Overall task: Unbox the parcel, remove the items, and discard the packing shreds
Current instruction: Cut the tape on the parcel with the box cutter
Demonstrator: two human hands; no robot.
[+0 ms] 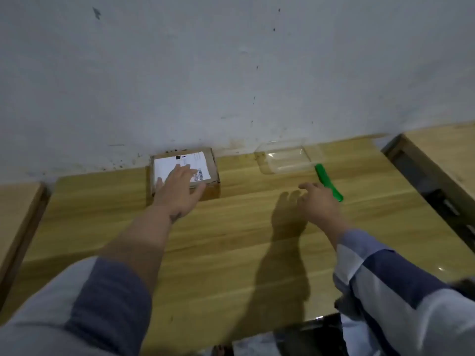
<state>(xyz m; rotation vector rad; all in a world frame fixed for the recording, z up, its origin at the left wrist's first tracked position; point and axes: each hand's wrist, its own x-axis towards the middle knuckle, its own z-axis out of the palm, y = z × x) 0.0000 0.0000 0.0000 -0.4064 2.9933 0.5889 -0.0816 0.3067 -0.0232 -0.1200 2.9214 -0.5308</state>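
A closed brown cardboard parcel (212,187) with a white shipping label lies flat against the wall at the back of the wooden table (231,240). My left hand (177,191) rests on its top with fingers spread, covering part of the label. My right hand (318,204) hovers over the table with fingers apart, just left of a green box cutter (329,182) and holding nothing. Whether it touches the cutter I cannot tell.
A clear plastic tray (282,158) sits by the wall behind the cutter. A second table (442,147) stands to the right across a dark gap, another wooden surface (15,214) to the left. A grey wall rises right behind the table.
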